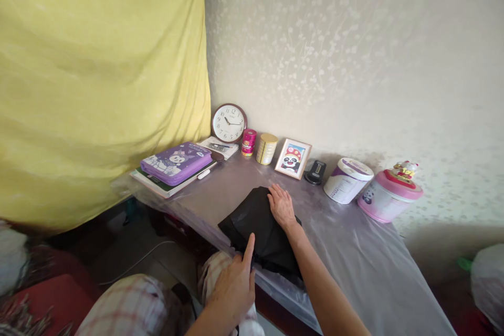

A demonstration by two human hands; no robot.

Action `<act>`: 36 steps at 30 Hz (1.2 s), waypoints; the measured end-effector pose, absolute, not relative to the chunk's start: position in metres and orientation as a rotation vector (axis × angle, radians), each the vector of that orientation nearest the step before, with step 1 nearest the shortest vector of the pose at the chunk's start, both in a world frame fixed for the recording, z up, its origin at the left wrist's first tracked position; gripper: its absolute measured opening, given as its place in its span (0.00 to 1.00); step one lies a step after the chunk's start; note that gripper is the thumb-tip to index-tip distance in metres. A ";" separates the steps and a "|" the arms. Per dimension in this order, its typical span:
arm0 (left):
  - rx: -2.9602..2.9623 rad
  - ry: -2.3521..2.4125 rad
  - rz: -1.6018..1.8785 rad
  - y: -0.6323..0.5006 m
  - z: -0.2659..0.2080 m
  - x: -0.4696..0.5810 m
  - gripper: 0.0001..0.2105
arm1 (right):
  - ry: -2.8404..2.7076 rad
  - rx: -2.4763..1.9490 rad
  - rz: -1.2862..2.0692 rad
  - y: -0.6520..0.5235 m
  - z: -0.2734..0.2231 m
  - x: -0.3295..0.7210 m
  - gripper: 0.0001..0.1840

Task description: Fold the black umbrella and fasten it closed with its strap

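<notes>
A black, folded piece of thin fabric (255,220), gathered along its near side, lies on the table at its front edge; it looks like a collapsed umbrella, though I cannot be sure. My right hand (282,206) rests flat on its far right part, fingers stretched out and close together. At the near edge of the fabric is my left hand (234,283), its index finger extended over the cloth and the other fingers curled in. What those curled fingers hold is hidden beneath the hand. A small dark piece shows below the left wrist.
On the plastic-covered table (354,257) stand a round clock (229,123), a pink can (248,143), a yellow can (266,149), a framed panda picture (293,158), a black stand (315,172) and two tubs (348,181). A purple case (176,162) lies on books at left.
</notes>
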State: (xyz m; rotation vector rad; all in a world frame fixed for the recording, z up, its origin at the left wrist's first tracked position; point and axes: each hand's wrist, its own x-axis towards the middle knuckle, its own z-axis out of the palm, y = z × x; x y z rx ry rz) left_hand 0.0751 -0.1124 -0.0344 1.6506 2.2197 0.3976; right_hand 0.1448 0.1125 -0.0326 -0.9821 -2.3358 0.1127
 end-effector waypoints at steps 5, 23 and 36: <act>1.651 2.210 0.416 -0.112 -0.040 0.075 0.32 | -2.434 -0.715 0.235 0.084 -0.037 0.152 0.17; 1.644 2.171 0.449 -0.109 -0.038 0.073 0.32 | -2.433 -0.982 0.257 0.111 -0.051 0.130 0.17; 1.596 2.077 0.308 -0.103 -0.023 0.071 0.35 | -2.448 -1.040 0.287 0.109 -0.050 0.133 0.19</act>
